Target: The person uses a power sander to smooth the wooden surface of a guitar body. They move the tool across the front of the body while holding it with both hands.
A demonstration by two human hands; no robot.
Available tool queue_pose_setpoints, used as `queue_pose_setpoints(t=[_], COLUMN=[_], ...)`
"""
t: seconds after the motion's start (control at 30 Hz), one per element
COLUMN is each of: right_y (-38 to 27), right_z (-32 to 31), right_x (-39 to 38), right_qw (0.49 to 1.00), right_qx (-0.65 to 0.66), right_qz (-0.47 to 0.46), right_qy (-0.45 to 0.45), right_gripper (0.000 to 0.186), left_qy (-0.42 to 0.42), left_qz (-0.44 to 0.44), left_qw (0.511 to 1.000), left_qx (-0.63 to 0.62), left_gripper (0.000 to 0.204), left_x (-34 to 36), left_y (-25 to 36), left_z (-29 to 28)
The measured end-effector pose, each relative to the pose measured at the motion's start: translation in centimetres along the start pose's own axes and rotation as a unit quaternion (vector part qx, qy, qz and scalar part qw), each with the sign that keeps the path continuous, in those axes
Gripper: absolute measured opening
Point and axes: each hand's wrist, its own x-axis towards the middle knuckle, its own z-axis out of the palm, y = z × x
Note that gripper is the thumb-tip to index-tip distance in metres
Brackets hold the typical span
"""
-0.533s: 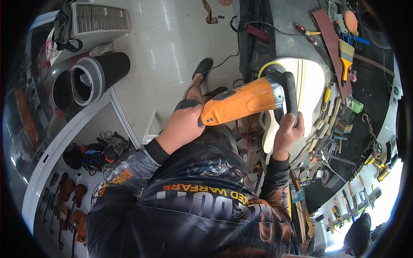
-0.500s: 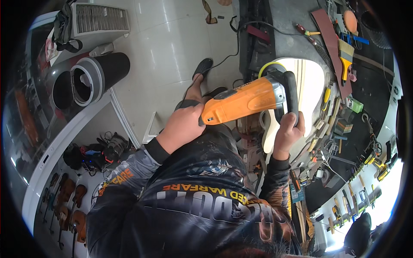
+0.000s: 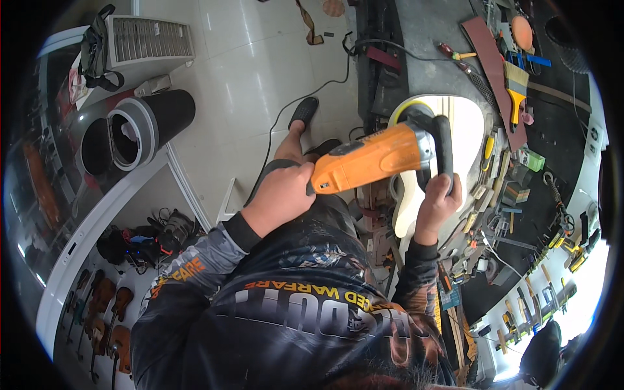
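Note:
An orange power sander-polisher (image 3: 370, 159) with a black loop handle (image 3: 444, 149) at its head lies across the middle of the view. My left hand (image 3: 281, 195) is wrapped round its rear grip at the motor's end. My right hand (image 3: 439, 207) is closed on the lower part of the loop handle. At the tool's head, a round pad with a yellow-green edge (image 3: 398, 112) rests over a pale guitar-shaped wooden body (image 3: 465, 127) on the bench. The head and pad hide part of this wood, and whether the pad is spinning cannot be seen.
The bench (image 3: 432, 75) carries a paintbrush (image 3: 517, 91), a reddish-brown abrasive strip (image 3: 491, 58) and several small tools. A black cord (image 3: 270, 146) crosses the tiled floor. Left stand a dark open-lidded bin (image 3: 166, 117) and a white vented unit (image 3: 151, 39). Several violins hang lower left.
The view has shifted slightly, and the sander's rear end with my left hand sits a little further right. Both hands keep their hold, and the pad is still over the wood.

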Motion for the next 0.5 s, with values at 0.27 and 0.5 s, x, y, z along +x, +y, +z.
queue_pose_setpoints(t=[0.27,0.5], right_y=[-0.7,-3.6], right_z=[0.3,1.0], right_x=[-1.2,3.7], right_qw=[0.999,1.000], right_qx=[-0.036,-0.003], right_qz=[-0.026,-0.013], right_qy=[-0.007,0.021], right_gripper=[0.048,0.030], left_qy=[-0.047,-0.036], left_qz=[-0.034,-0.034], left_qw=[0.998,0.999], left_qx=[0.000,-0.015], left_gripper=[0.035,0.035], left_x=[-0.6,3.5], left_y=[-0.4,1.9], left_z=[-0.2,-2.0])
